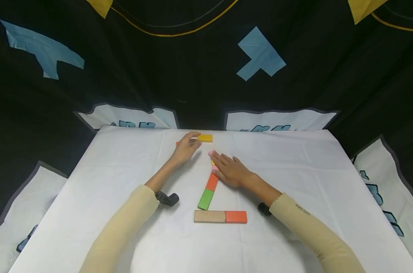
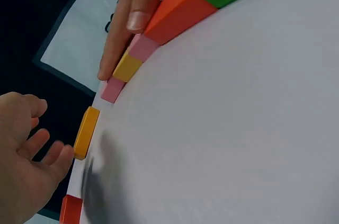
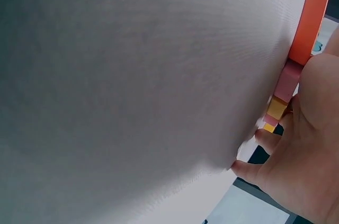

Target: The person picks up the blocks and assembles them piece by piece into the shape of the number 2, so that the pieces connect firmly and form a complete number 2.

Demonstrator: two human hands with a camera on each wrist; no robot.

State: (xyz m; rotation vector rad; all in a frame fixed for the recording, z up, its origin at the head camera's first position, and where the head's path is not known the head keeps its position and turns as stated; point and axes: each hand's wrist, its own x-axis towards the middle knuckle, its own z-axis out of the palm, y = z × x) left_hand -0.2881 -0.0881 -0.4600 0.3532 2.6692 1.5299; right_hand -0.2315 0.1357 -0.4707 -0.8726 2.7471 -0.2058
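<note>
My left hand (image 1: 186, 149) hovers at the far side of the table, fingers loosely bent, nearest a yellow block (image 1: 205, 138). No grip on that block shows in the left wrist view. Mostly hidden behind this hand is a red-orange block (image 2: 71, 210). My right hand (image 1: 232, 170) lies with straight fingers along a slanted row and touches its small blocks. That row holds a pink block (image 2: 113, 89), a small yellow block (image 2: 128, 67), another pink block (image 2: 143, 47), an orange block (image 1: 212, 182) and a green block (image 1: 205, 199).
Nearer the front, a plain wooden block (image 1: 209, 216) and a red-orange block (image 1: 236, 217) lie end to end across the foot of the row. A white cloth covers the table (image 1: 295, 163). Behind it hangs a black curtain (image 1: 199, 76) with blue patches.
</note>
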